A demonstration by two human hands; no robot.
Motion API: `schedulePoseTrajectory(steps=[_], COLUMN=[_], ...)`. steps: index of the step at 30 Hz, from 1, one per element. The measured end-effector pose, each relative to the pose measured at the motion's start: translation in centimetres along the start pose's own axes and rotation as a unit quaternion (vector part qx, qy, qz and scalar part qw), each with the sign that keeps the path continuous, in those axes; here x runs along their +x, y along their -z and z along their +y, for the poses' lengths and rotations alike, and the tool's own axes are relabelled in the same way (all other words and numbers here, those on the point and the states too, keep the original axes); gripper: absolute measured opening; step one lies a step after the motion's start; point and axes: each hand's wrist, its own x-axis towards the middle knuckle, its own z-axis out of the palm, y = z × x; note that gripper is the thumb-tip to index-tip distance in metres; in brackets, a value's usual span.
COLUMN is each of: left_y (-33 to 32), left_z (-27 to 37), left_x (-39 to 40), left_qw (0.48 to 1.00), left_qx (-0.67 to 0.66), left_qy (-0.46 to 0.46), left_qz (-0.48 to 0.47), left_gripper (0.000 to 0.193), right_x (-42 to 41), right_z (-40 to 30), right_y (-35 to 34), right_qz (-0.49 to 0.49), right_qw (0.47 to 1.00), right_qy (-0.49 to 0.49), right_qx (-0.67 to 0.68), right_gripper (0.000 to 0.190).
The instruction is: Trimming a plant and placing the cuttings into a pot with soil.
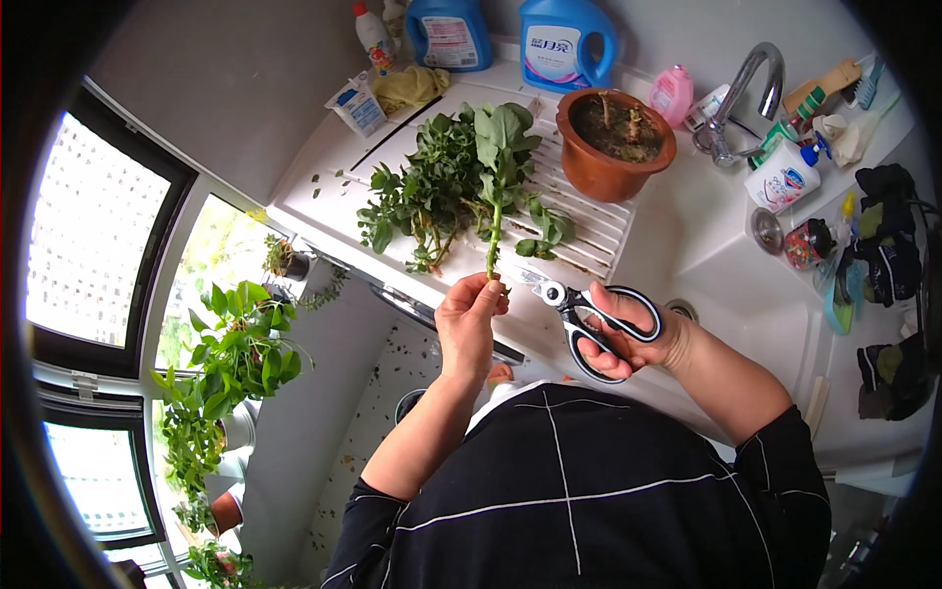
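Observation:
My left hand point(469, 313) pinches the lower end of a leafy green plant cutting point(497, 191), whose stem points away from me over the washboard. In my right hand point(633, 335) is a pair of black-and-white kitchen scissors point(578, 305), with fingers through the handle loops. The handles are spread, and the blades lie just right of the stem's lower end. Beside the held cutting rests a heap of leafy cuttings point(434, 177). A small loose sprig point(546, 230) lies on the ribbed washboard point(589, 247).
A terracotta pot point(614, 158) with soil and cut stumps stands on the washboard's far right. Behind are blue detergent jugs point(563, 48), a yellow cloth point(408, 88) and a tap point(736, 110). The sink basin point(758, 309) lies right; potted plants point(235, 346) line the window at left.

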Motion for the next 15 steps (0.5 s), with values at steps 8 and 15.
schedulePoseTrajectory(steps=[8, 15], left_y=[1.0, 4.5], left_z=[0.0, 3.9], left_x=[0.4, 2.9], left_qw=[0.999, 0.993], left_qx=[-0.035, -0.097], left_qy=[0.005, -0.008], left_qz=[0.001, 0.064], left_gripper=[0.013, 0.011], right_x=[0.2, 0.1], right_z=[0.5, 0.9], right_y=[0.3, 1.0], right_qz=[0.058, 0.117], right_qw=[0.997, 0.986], right_qy=[0.032, 0.077], right_qx=[-0.029, -0.093], right_gripper=[0.066, 0.067])
